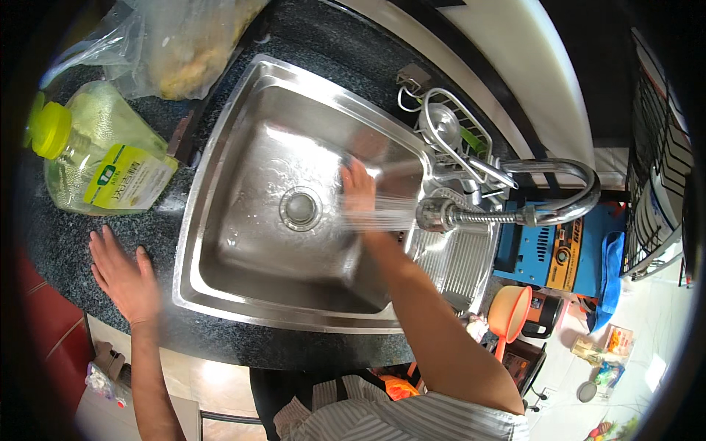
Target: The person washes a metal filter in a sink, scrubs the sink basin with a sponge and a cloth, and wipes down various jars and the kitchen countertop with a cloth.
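My left hand [128, 284] rests palm down on the speckled dark stone countertop [204, 342], its thumb apart from the fingers and nothing in it. Inside the stainless steel sink [253, 259], my right hand [359, 187] reaches into the stream of water [380, 212] from the spray head [433, 214] of a chrome faucet [571, 165]. Water and blur cover part of that hand, so whether it holds anything cannot be made out. The round drain strainer [300, 208] lies beside it in the wet basin floor.
Left of the sink stand a large clear detergent bottle [105, 138] with a green cap and a plastic bag [187, 49]. A wire caddy [458, 121] sits behind the faucet. Rightward are a blue portable gas stove [543, 253], an orange-handled dipper [507, 314] and a dish rack [651, 220].
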A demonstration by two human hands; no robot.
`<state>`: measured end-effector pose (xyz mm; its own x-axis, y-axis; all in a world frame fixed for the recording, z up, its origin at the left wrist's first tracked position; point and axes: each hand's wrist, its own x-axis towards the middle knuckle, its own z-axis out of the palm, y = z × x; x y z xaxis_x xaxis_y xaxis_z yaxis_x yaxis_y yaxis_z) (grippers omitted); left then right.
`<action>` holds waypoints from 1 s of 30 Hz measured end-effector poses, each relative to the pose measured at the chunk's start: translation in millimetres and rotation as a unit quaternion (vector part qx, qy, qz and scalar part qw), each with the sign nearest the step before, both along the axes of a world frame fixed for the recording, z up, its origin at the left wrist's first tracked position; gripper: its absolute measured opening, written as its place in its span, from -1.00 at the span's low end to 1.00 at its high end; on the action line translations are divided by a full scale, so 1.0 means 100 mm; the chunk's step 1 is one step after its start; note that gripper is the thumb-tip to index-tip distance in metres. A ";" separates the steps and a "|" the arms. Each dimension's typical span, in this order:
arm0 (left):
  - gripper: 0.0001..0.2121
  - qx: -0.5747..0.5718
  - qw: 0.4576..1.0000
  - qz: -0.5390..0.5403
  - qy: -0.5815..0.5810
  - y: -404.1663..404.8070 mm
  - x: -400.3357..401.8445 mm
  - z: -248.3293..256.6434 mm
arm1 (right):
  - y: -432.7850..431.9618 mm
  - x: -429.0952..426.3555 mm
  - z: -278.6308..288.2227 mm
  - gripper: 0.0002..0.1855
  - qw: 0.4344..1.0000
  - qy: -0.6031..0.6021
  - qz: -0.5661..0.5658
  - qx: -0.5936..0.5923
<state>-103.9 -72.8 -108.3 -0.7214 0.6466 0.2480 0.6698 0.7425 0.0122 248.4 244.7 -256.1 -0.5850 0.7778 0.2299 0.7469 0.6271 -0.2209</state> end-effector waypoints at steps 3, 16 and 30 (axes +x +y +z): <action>-0.37 0.017 1.000 -0.024 0.000 0.06 -0.01 -0.01 | -0.74 0.04 -0.33 -0.51 0.920 0.325 -0.073 -0.207; -0.39 0.001 1.000 -0.007 -0.001 0.01 0.01 0.01 | 0.13 0.75 1.67 -0.81 0.960 -0.147 -0.096 0.217; -0.39 -0.004 1.000 -0.004 -0.004 0.10 0.02 0.01 | 0.36 0.69 0.64 -0.74 0.996 0.008 -0.033 0.077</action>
<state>-101.4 -63.2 -107.5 -0.7179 0.6547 0.2367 0.6759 0.7369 0.0115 316.9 280.6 -191.7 -0.5291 0.7687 0.3593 0.7846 0.6045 -0.1380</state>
